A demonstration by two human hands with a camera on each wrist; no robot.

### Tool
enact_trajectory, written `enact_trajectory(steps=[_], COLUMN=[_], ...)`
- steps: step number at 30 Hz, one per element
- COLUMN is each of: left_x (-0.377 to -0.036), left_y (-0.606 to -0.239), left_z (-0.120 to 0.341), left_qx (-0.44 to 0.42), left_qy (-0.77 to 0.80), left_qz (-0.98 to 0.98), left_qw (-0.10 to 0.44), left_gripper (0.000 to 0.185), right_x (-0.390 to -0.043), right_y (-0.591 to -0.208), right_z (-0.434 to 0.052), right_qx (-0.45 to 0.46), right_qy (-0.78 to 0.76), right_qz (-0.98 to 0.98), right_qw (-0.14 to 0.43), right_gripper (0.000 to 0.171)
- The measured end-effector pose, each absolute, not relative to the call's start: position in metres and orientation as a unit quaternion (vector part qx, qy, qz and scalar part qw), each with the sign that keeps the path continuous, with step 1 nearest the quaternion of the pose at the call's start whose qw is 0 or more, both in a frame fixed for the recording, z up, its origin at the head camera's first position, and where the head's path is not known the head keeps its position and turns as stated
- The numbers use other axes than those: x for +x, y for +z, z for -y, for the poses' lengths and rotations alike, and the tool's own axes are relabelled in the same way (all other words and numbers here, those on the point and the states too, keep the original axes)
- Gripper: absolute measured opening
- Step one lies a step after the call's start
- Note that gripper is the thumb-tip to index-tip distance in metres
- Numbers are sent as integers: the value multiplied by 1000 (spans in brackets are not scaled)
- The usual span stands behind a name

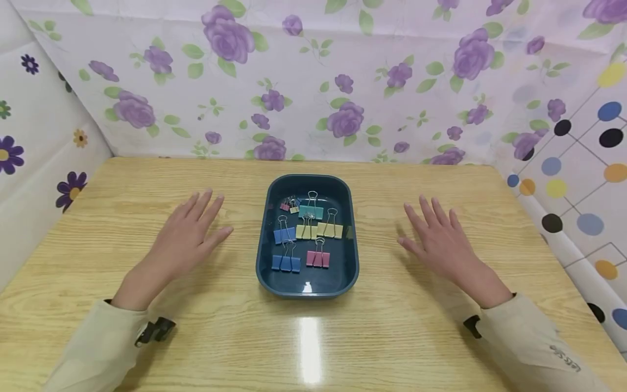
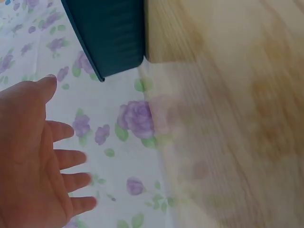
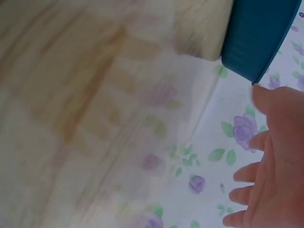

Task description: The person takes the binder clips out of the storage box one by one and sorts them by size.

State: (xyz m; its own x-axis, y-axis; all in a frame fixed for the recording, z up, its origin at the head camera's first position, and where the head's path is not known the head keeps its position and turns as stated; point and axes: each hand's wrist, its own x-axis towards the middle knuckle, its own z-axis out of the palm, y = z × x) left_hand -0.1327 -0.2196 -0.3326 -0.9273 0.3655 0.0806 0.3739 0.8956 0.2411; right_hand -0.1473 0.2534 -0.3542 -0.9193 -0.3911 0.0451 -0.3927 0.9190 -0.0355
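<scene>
A dark blue tray (image 1: 338, 275) stands mid-table in the head view, with several binder clips in it. Toward its far end lie a teal binder clip (image 1: 317, 213) and a cluster of tiny clips (image 1: 294, 209). Two yellow clips (image 1: 330, 232) are in the middle, two blue clips (image 1: 286, 264) on the left, and a pink clip (image 1: 318, 260) nearer the front. My left hand (image 1: 183, 237) is left of the tray, fingers extended and apart from it. On the other side, my right hand (image 1: 443, 242) has its fingers spread, holding nothing. Both wrist views show the tray's outer wall (image 2: 111, 38).
The wooden table (image 1: 220, 337) extends around the tray on all sides. A flowered cloth (image 1: 303, 81) hangs along its back edge. Patterned sheets bound the left and the right, the right one with coloured dots (image 1: 590, 223). Dark bands show at both sleeve cuffs.
</scene>
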Motion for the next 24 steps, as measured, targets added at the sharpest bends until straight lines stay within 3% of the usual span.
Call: enact_trajectory(steps=[6,16,24], left_x=[-130,-127,-133], left_y=[-332,-346,-347], left_z=[207,176,170], left_qx=[-165,-124,-79], left_qy=[-240,-434,-568], left_qz=[956,890,811], left_qw=[-24,-61,-115], left_gripper=[70,50,45], right_x=[-147,-144,-146], right_y=[-353,-353,-351], right_z=[-249,-238,-226], right_qx=[217,226,237], right_qy=[78,198,254], right_qz=[973,954,938], right_qw=[7,-20,-6], right_gripper=[69,63,52])
